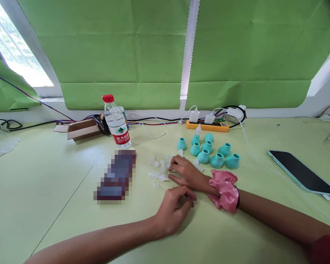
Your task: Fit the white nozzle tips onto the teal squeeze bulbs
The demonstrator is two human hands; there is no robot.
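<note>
My right hand (pixel 185 172), with a pink scrunchie (pixel 225 190) on its wrist, rests on the table with its fingers curled down onto a scatter of small clear plastic pieces (pixel 159 169). Whether it grips one I cannot make out. My left hand (pixel 174 209) lies just in front of it, fingers curled loosely inward, and nothing shows in them. Several teal rubber bulbs (pixel 209 152) stand in a cluster behind my right hand, one of them with a clear tip (pixel 198 131) fitted on top.
A water bottle (pixel 117 123) with a red cap stands at the back left beside an open cardboard box (pixel 82 129). An orange power strip (pixel 207 125) with chargers and cables lies by the wall. A phone (pixel 302 171) lies at the right, and a blurred dark object (pixel 116 176) at the left.
</note>
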